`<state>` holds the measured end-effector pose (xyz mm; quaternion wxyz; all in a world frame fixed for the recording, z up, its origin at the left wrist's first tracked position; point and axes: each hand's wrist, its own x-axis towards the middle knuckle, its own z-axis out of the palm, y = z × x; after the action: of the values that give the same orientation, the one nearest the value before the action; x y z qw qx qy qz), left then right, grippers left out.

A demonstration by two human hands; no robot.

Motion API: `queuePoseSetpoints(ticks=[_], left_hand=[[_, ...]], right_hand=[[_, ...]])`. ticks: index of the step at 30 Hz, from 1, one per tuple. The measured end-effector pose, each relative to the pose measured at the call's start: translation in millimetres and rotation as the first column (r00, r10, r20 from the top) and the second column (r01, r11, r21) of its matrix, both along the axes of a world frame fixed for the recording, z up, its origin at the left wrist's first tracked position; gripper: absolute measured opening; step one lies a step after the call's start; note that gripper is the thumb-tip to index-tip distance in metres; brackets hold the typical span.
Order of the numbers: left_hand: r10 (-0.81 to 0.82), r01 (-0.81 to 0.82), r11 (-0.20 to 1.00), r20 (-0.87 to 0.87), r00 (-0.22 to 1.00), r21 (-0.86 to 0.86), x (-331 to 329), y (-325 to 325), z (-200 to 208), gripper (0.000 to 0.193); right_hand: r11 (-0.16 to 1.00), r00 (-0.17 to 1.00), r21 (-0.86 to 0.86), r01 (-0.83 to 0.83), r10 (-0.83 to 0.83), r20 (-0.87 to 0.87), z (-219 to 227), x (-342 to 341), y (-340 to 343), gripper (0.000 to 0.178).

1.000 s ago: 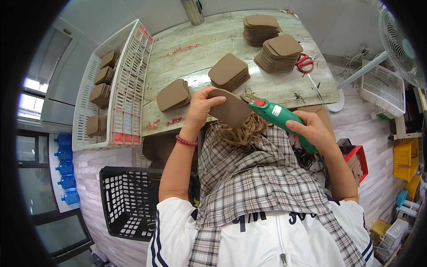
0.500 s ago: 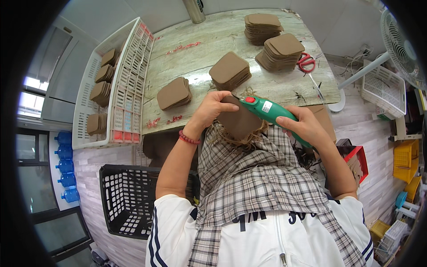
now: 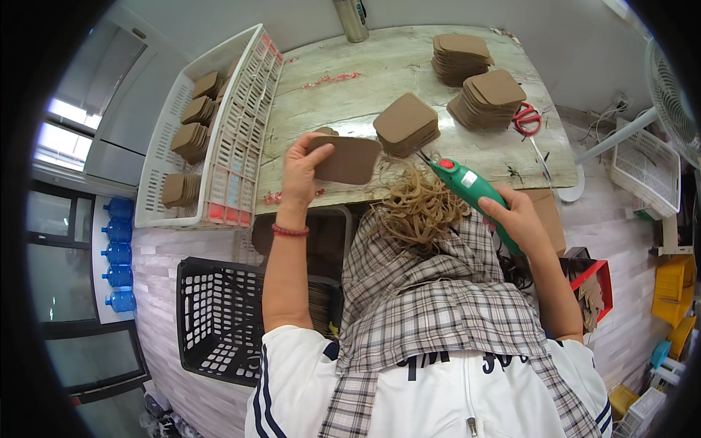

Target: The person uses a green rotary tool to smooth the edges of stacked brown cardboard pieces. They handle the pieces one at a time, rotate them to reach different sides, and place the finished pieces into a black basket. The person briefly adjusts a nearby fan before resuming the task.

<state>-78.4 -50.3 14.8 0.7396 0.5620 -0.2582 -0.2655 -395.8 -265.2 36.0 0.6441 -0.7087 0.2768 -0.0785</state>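
My left hand (image 3: 299, 175) is closed on a flat brown piece (image 3: 350, 159) with rounded corners, pinched at its left end above the table's front edge. A green handheld electric cutter (image 3: 469, 185) with a red button and dark pointed blades lies in my right hand (image 3: 515, 219), fingers wrapped round its body. The blades are apart from the piece, beside a stack of similar brown pieces (image 3: 406, 123). Below them a tangle of thin tan trimmings (image 3: 420, 204) rests on my checked apron (image 3: 409, 292). My left hand mostly hides another stack (image 3: 326, 131).
Two more brown stacks (image 3: 488, 96) stand at the table's far right, beside red-handled scissors (image 3: 527, 120). A white crate (image 3: 219, 168) holding brown pieces borders the left. A black crate (image 3: 219, 314) stands below. A metal flask (image 3: 353, 20) stands at the back; a fan (image 3: 668, 87) at right.
My left hand has carried the brown piece left, away from the cutter, uncovering the trimmings on my apron. The cutter stays in my right hand. The whole view has shifted slightly.
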Motion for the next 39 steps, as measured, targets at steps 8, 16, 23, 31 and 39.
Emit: queuePoseSetpoints(ticks=[8,16,23,31,39], left_hand=[[0.472,-0.488,0.848,0.126,0.873,0.208,81.3,30.4,-56.0,0.023],[-0.109,-0.859,0.508,0.994,0.01,0.064,38.7,-29.9,-44.8,0.051],[-0.335,-0.496,0.618,0.775,0.535,0.61,3.0,-129.1,-61.3,0.059],[0.003,-0.369,0.833,0.664,0.747,0.412,-17.4,-128.0,-50.4,0.04],[0.001,-0.234,0.879,-0.488,0.873,-0.416,-89.0,-128.2,3.5,0.026]], right_hand=[[0.996,0.997,0.054,0.07,-0.069,-0.022,-5.5,-20.0,0.7,0.033],[0.992,0.992,0.039,0.122,-0.12,-0.045,-9.6,-32.6,1.5,0.03],[0.991,0.99,0.015,0.133,-0.132,-0.05,-10.3,-34.5,3.1,0.032],[0.987,0.987,0.014,0.163,-0.163,-0.008,-8.7,-32.7,4.3,0.034],[0.967,0.959,0.042,0.251,-0.254,0.124,5.2,-13.1,13.3,0.032]])
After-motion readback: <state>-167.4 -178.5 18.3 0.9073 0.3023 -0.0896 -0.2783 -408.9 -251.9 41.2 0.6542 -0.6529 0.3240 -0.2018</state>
